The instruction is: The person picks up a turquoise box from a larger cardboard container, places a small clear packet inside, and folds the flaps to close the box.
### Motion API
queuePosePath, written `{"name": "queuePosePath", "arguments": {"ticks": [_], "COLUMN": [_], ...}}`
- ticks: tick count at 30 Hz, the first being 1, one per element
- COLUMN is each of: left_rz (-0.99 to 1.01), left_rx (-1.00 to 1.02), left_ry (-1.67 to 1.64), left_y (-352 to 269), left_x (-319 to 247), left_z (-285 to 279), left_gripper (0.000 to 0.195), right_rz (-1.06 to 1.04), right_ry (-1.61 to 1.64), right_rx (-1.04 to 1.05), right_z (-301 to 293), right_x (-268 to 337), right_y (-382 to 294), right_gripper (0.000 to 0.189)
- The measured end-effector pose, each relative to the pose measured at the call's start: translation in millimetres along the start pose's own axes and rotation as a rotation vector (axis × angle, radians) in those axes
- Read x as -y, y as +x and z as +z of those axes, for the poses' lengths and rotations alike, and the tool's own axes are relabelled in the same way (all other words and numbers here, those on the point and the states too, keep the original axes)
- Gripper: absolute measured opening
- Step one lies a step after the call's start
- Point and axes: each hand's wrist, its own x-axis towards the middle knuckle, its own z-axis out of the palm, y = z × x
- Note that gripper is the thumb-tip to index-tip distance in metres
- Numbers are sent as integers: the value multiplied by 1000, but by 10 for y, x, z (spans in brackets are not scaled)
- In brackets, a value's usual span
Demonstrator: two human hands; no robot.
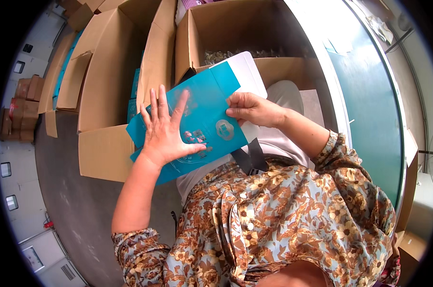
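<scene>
A flattened teal printed carton (209,104) with flaps at its ends lies tilted across my lap. My left hand (166,129) rests on its printed face, fingers spread, thumb pointing right. At the carton's right edge, my right hand (243,107) pinches the cardboard between thumb and curled fingers. A white flap (250,70) sticks out at the upper right, and pale cardboard shows below my right hand. Whether the carton is one layer or several, I cannot tell.
Ahead stands an open cardboard box (245,21) with many small clear-wrapped items (220,56) inside. Another tall open box (109,71) at the left holds teal cartons (131,107). A teal-topped table (367,93) runs along the right. Brown boxes (24,107) are stacked far left.
</scene>
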Motion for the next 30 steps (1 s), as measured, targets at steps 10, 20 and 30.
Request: {"name": "queuePosePath", "arguments": {"ticks": [10,20,30], "left_rz": [94,-204,-187], "left_rx": [25,351,-425], "left_ry": [-395,-1336,-1312], "left_y": [43,-231,-26], "left_x": [115,-15,46], "left_z": [413,-184,-115], "left_gripper": [139,83,50], "right_rz": [-154,-305,-1048], "right_ry": [-393,-328,-697], "right_rx": [-77,115,-524], "right_z": [70,134,-27], "right_x": [223,597,777], "right_y": [-99,-303,-255], "right_gripper": [15,17,68]}}
